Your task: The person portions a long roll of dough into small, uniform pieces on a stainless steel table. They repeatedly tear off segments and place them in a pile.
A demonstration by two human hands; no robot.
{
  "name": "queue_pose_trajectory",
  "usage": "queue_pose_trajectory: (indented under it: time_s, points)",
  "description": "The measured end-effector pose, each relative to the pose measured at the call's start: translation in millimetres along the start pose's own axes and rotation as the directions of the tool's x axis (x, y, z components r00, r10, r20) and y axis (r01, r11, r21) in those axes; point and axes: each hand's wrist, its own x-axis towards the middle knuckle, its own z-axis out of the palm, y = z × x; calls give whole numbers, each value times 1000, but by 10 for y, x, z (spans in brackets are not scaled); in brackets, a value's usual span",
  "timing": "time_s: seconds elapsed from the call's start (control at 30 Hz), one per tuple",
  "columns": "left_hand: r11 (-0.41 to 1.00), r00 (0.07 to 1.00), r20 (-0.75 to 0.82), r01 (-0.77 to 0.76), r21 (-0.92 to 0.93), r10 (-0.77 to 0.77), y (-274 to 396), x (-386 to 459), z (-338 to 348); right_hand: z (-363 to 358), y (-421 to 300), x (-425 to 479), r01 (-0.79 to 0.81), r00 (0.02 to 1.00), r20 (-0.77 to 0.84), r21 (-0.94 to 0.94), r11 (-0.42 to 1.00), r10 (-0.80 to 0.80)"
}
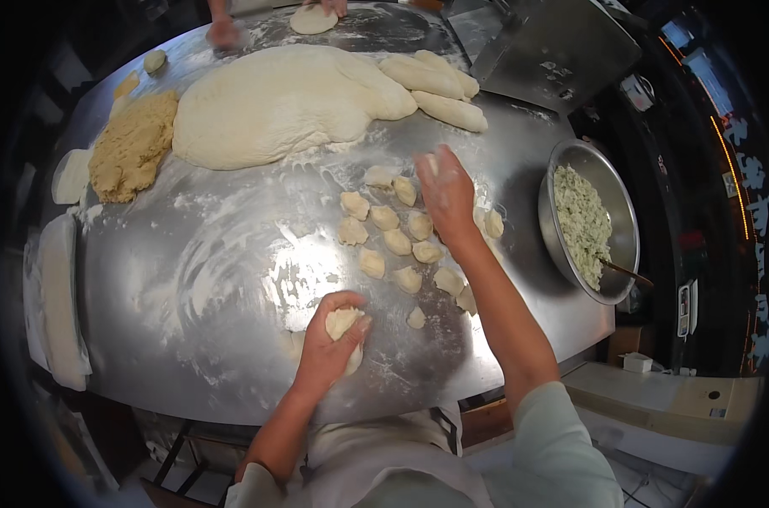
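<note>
My left hand (333, 343) is closed around a lump of dough (342, 322) near the front edge of the steel table. Part of the dough sticks out below my palm. My right hand (446, 190) is raised over the back right of the small dough pieces, blurred, with something pale at its fingers; whether it holds dough I cannot tell. Several dough pieces (397, 241) lie scattered between my hands on the floured metal. A large slab of dough (276, 101) lies behind them, with dough rolls (451, 111) at its right end.
At the right stands a steel bowl (627, 254) of chopped greenish filling (578, 216) with a utensil handle (625, 272). A yellowish dough mass (133, 149) and a folded cloth (60, 298) lie left. Across the steel table (143, 305), another person's hands (224, 33) work near a flat dough round (313, 19).
</note>
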Motion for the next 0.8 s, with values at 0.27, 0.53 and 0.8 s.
queue_pose_trajectory:
  time_s: [0.27,0.53,0.8]
  points:
    - [905,986,-153,-130,-405,73,-155,299,-72,-388,-406,-756,-149,974,213,350,925,76]
    - [989,972,190,-148,30,140,-136,-69,61,-621,-832,-1570,-472,659,751,381,795,31]
    - [882,972,219,-174,439,82,-151,-19,-25,-897,-1036,-1520,355,772,475,231,906,-424]
